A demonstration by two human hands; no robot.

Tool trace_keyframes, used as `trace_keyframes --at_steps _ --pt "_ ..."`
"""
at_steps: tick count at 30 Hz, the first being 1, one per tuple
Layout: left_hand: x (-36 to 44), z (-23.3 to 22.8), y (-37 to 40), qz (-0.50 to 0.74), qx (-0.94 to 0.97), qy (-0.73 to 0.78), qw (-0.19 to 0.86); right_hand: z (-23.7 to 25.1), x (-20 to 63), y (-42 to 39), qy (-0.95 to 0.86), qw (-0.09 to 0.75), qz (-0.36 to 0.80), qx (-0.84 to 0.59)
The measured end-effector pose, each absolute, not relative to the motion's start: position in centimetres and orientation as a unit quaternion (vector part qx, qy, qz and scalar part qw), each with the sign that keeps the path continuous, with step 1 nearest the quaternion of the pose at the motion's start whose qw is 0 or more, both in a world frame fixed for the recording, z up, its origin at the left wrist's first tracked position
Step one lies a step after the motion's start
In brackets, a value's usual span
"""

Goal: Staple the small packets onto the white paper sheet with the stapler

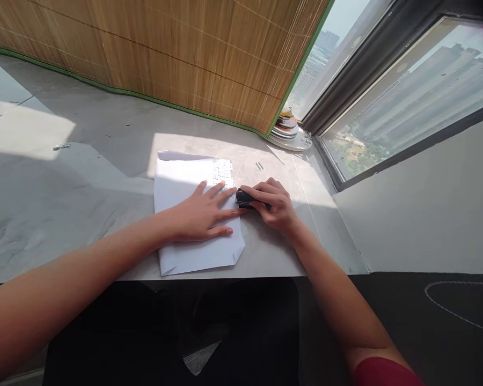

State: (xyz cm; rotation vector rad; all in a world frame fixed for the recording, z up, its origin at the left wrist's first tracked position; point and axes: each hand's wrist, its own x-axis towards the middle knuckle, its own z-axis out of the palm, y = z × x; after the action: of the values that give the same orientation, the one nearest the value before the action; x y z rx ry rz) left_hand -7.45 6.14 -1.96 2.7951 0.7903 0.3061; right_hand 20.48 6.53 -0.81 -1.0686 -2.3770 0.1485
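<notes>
White paper sheets (185, 187) lie on the grey stone-like surface, with printed marks near the upper right and creased lower corners. My left hand (203, 214) rests flat on them, fingers spread toward the right edge. In my right hand (276, 203) is a black stapler (243, 198), gripped from the right side. Its front end meets the right edge of the sheets, close to my left fingertips. Whether its jaws are pressed together, I cannot make out. Just above the stapler lie short strips of staples (259, 166).
A bamboo blind (165, 59) with green edging hangs along the back. Stacked plates (287, 134) stand in the far right corner by the dark-framed window (362, 59). Small scraps (61, 146) lie on the left of the surface. A white wall (422, 214) bounds the right.
</notes>
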Motion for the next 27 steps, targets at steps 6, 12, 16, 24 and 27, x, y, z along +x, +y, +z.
trace_keyframes --at_steps 6,12,16,24,27 --pt "-7.4 -2.0 6.2 0.109 0.951 0.267 0.113 0.1 19.9 6.2 -0.896 0.185 -0.006 -0.405" --pt "-7.4 -1.6 6.1 0.105 0.951 0.268 0.109 0.4 19.3 6.0 -0.905 0.164 -0.042 -0.390" --pt "-7.5 -1.4 6.1 0.090 0.952 0.273 0.107 -0.8 20.3 6.4 -0.888 0.249 0.008 -0.386" --pt "-7.8 -1.1 6.7 0.072 0.949 0.277 0.134 -1.1 23.4 8.4 -0.840 0.319 0.028 -0.437" --pt "-7.9 -1.3 7.0 0.067 0.950 0.274 0.132 -1.2 23.6 8.9 -0.800 0.356 0.031 -0.483"
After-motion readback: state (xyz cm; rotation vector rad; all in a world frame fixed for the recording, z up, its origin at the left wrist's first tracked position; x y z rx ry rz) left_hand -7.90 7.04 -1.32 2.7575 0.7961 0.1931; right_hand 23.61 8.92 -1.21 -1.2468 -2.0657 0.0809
